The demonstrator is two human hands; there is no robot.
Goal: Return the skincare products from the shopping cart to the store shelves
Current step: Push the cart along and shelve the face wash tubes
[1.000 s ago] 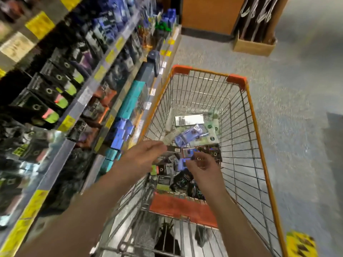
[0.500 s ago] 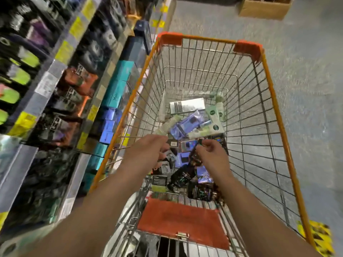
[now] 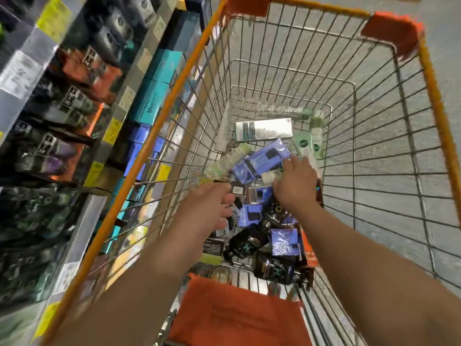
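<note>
Two hands reach into the shopping cart. The left hand hovers with relaxed fingers, holding nothing; the right hand presses into the skincare products, its grip hidden. Store shelves stand at nine o'clock of the cart.

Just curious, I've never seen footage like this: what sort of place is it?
Most likely a shop aisle. A wire shopping cart with orange trim holds boxed and tubed products, and shelves on the left carry packaged goods behind yellow price tags.
</note>
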